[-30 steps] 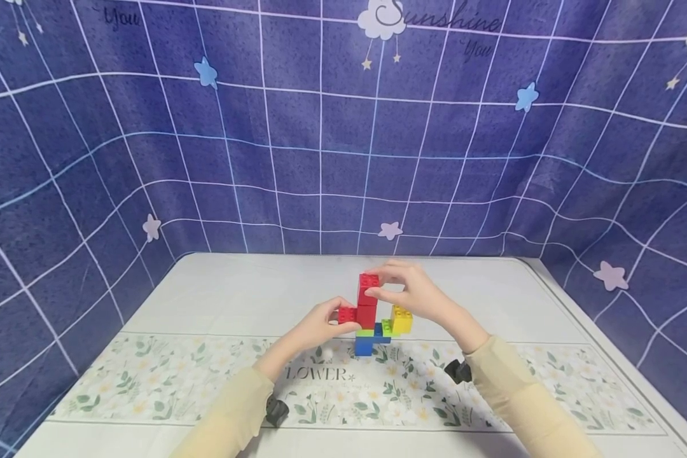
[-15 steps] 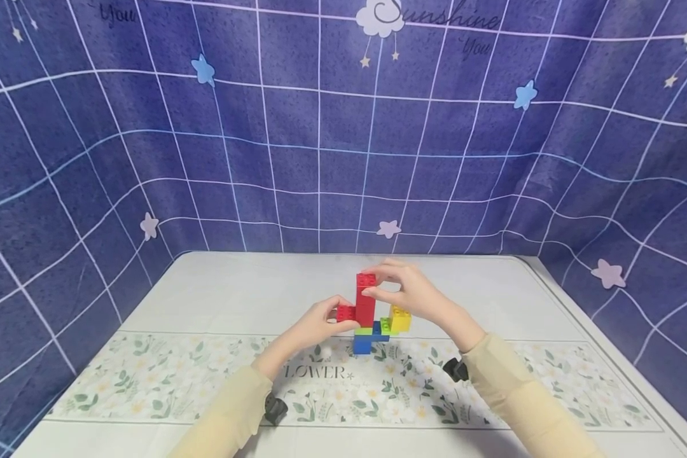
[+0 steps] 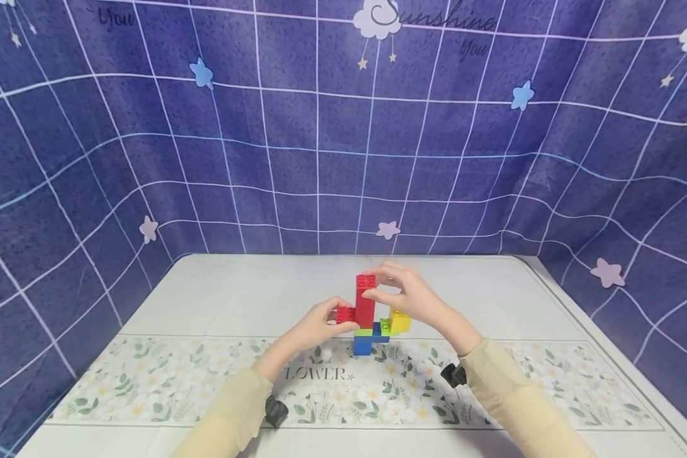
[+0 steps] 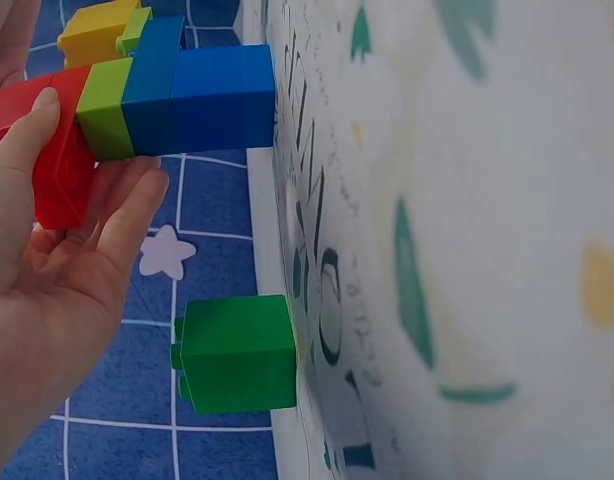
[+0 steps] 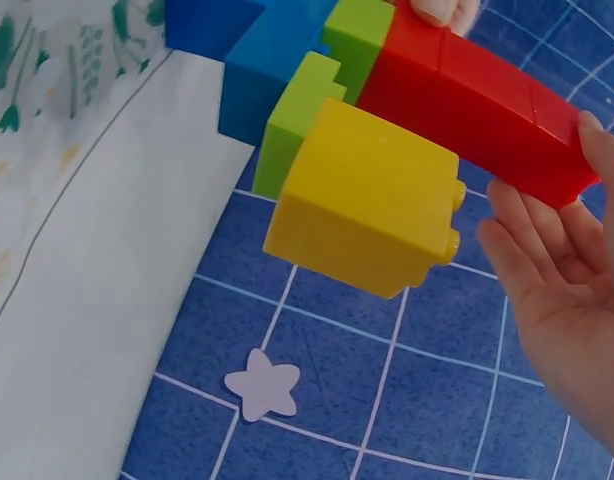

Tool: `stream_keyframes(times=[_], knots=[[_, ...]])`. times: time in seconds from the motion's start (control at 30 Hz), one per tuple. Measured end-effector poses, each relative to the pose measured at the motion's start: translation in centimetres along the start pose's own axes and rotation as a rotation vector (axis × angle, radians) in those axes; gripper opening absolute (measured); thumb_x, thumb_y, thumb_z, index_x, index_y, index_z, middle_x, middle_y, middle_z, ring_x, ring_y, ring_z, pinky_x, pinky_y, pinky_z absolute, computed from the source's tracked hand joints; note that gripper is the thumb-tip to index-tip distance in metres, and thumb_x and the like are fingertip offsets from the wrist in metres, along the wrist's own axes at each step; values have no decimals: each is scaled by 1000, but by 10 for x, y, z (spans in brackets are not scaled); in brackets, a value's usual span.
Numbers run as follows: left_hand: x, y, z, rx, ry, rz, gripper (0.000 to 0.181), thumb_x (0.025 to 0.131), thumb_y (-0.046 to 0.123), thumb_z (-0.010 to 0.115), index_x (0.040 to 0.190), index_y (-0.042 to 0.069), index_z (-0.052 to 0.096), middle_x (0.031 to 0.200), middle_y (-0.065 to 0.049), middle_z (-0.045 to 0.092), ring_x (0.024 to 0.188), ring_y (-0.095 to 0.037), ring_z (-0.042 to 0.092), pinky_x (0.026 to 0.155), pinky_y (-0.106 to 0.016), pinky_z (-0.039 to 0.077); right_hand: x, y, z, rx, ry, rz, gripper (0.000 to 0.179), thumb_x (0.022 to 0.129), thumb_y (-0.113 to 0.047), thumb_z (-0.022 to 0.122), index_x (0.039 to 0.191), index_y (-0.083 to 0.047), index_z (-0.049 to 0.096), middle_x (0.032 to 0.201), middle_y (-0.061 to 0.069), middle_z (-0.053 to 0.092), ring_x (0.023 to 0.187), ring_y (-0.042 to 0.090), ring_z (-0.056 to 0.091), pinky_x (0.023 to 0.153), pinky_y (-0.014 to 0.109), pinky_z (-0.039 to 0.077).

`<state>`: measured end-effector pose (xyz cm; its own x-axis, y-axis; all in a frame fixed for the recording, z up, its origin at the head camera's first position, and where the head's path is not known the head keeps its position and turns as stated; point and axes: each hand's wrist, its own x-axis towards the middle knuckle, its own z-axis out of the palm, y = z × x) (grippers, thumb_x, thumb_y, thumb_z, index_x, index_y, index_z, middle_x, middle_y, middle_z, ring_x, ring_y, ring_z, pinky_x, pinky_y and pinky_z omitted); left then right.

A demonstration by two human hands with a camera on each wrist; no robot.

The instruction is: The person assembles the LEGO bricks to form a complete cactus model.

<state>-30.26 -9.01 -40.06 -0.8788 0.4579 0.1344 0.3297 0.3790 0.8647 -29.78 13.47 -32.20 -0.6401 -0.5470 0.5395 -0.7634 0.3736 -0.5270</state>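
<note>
A toy building-brick structure stands on the table: blue bricks (image 3: 362, 346) at the base, a lime-green brick (image 4: 107, 110) above, then a red column (image 3: 365, 308). My left hand (image 3: 315, 327) pinches the lower red brick (image 3: 345, 314) that juts out left of the column. With thumb and fingers at either side, my right hand (image 3: 410, 292) grips the top red brick (image 5: 562, 150), flush on the column. A yellow brick (image 5: 362, 195) sits on another lime-green brick (image 5: 292, 125) on the structure's right arm, under my right hand.
A green brick (image 4: 237, 353) stands apart on the table near my left hand; that hand hides it in the head view. The white table (image 3: 252, 286) carries a floral strip (image 3: 166, 381). A blue grid-patterned curtain (image 3: 343, 172) surrounds the back and sides.
The top red brick has gone from slightly offset, with a visible seam, to flush with the column under my right hand. My left hand keeps its hold on the side brick.
</note>
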Motion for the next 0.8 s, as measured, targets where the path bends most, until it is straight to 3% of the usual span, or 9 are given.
stream_keyframes(times=[0.27, 0.5, 0.8], knots=[[0, 1, 0, -22, -10, 20, 33, 83, 28, 71, 109, 12, 58, 105, -2, 66, 112, -25, 60, 90, -36, 52, -1, 0, 0, 60, -46, 114, 41, 80, -23, 75, 117, -11, 61, 105, 1, 66, 93, 13, 64, 92, 34, 51], [0, -1, 0, 10, -3, 31, 33, 83, 30, 71, 108, 13, 59, 102, 0, 67, 110, -24, 61, 92, -39, 51, -6, 3, 10, 121, -68, 229, 46, 79, -26, 76, 118, -11, 57, 106, 3, 66, 97, 17, 65, 91, 36, 52], [0, -1, -2, 53, 23, 18, 34, 81, 33, 73, 108, 16, 62, 102, 3, 68, 110, -22, 61, 91, -38, 52, -10, 11, 23, 208, -44, 246, 33, 81, -23, 74, 109, -9, 63, 99, 5, 69, 92, 17, 65, 83, 29, 55]])
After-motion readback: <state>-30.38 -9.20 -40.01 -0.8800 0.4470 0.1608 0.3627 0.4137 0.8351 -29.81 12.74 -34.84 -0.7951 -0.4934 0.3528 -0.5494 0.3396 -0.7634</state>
